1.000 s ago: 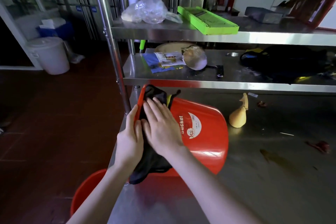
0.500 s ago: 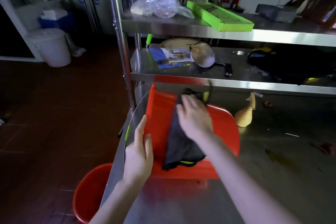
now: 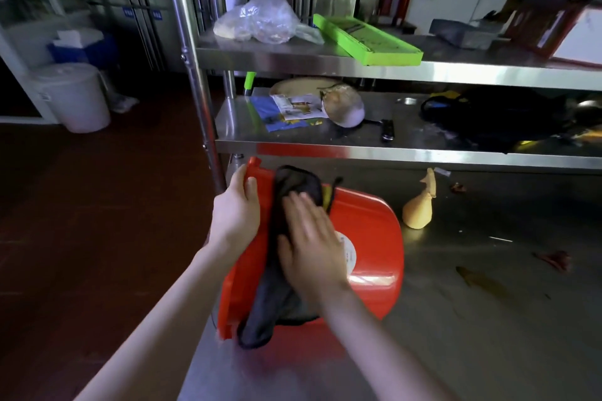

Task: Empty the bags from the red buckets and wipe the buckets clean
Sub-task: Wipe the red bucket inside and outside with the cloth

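Item one, red bucket (image 3: 368,238): it lies on its side at the left edge of the steel tabletop (image 3: 472,335), with its mouth toward that edge, its base toward the middle, and a round white label on the upturned wall. Item two, dark cloth (image 3: 277,303): I see it draped over the bucket's outer wall just behind the rim, running from the top of the rim to the tabletop, where its lower end bunches. Left hand (image 3: 236,215): it grasps the upper rim of the bucket, thumb on the outer wall and fingers wrapped over the lip. Right hand (image 3: 309,247): it lies flat on the cloth, fingers straight and slightly spread, pressing it against the wall; the fingertips are blurred. Item three, pale yellow pear-shaped thing (image 3: 418,210): it stands on the tabletop near the back edge, just beside the bucket's base and apart from it. Item four, reddish scrap (image 3: 555,259): toward the right edge of the tabletop. Lower shelf (image 3: 391,153): I note a printed leaflet (image 3: 286,111) near its left end and a black bag (image 3: 498,117) toward its right end. Upper shelf (image 3: 358,70): a clear plastic bag (image 3: 260,21) at the left end, a green tray (image 3: 365,41) beside it. Floor, far left: a white lidded bin (image 3: 73,96).
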